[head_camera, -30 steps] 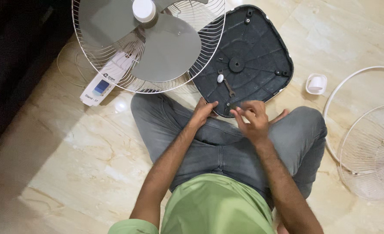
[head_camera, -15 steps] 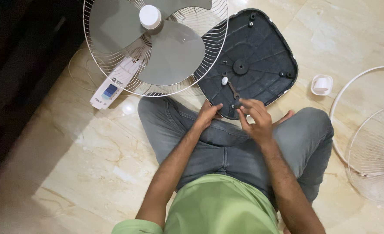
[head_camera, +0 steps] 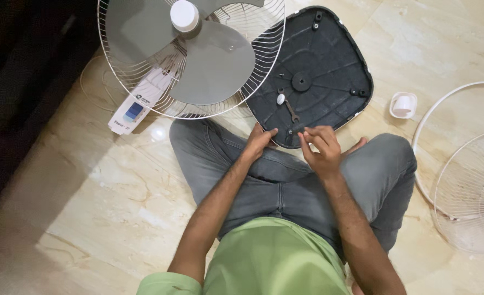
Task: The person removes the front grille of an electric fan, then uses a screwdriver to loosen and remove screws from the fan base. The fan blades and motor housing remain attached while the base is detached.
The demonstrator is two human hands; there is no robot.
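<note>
On the floor before the seated person, the dark fan base (head_camera: 318,71) lies underside up against the knees. Left hand (head_camera: 259,141) grips its near edge; right hand (head_camera: 319,146) pinches, apparently, a small fastener there. Spanner (head_camera: 289,107) lies unused; front guard (head_camera: 468,191) remains detached at right.

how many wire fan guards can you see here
2. One wire guard sits behind the grey blades at upper left, beside the black base. The other wire guard lies flat on the floor at the right edge, partly cut off.
</note>
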